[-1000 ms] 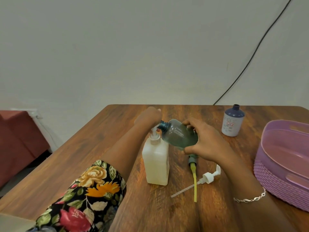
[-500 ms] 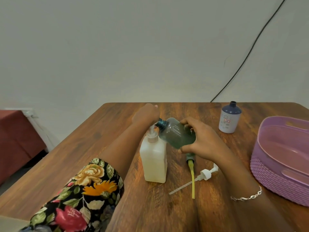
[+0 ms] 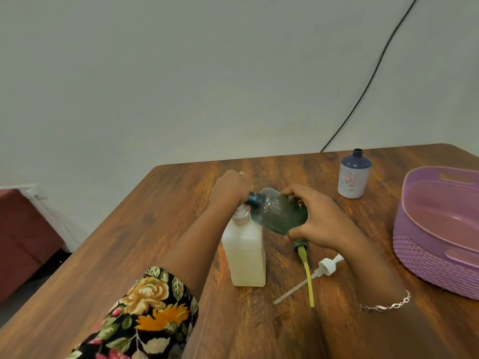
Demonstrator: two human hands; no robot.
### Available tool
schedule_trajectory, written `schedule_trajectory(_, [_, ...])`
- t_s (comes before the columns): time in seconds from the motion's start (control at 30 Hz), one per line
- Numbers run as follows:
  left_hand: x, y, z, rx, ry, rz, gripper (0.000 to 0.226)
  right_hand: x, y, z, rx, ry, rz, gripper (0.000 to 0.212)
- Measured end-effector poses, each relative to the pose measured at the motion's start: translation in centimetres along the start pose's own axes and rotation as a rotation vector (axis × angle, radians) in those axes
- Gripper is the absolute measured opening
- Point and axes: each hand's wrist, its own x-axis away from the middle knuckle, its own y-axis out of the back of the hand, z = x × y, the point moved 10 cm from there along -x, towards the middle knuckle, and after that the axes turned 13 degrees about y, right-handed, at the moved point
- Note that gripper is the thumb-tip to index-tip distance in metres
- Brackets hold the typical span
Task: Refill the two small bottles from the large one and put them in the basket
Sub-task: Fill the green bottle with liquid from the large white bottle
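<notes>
- Counter [image 3: 155, 242]: wooden, and it carries all items listed below.
- Large bottle [image 3: 245, 252]: white, upright near the counter's middle, with pale liquid showing through its wall. Its pump [image 3: 239, 215] is fitted; only the collar shows.
- Left hand [image 3: 229, 189]: set on top of the pump, back of the hand towards the camera, fingers curled down over the far side. Whether they grip the pump head cannot be told; the hand itself hides the contact.
- Right hand [image 3: 320, 220]: fingers and thumb wrapped round the base end of the green bottle [image 3: 278, 213], holding it clear of the counter.
- Green bottle: translucent, uncapped, tipped on its side. Its neck points at the left hand, just beside the pump and above the large bottle's shoulder.
- Second small bottle [image 3: 353, 174]: white with a blue top, uncapped, upright at the far right of the counter, well apart from both hands.
- Basket [image 3: 425, 255]: purple, at the right edge, with no bottle visible inside.
- Two loose pump heads lie on the counter below the right hand: a green and yellow one [image 3: 305, 265] and a white one [image 3: 325, 266], their tubes crossing.
</notes>
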Motion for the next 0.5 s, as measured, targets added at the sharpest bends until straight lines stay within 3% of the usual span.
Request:
schedule_trajectory(0.2, [0.5, 0.0, -1.7, 0.109, -0.044, 0.113, 0.038, -0.1, 1.1, 0.6, 0.030, 0.009, -0.050, 0.067])
schedule_trajectory(0.5, [-0.5, -0.6, 0.8, 0.011, 0.039, 0.019, 0.031, 0.2, -0.3, 0.0, -0.015, -0.009, -0.032, 0.065])
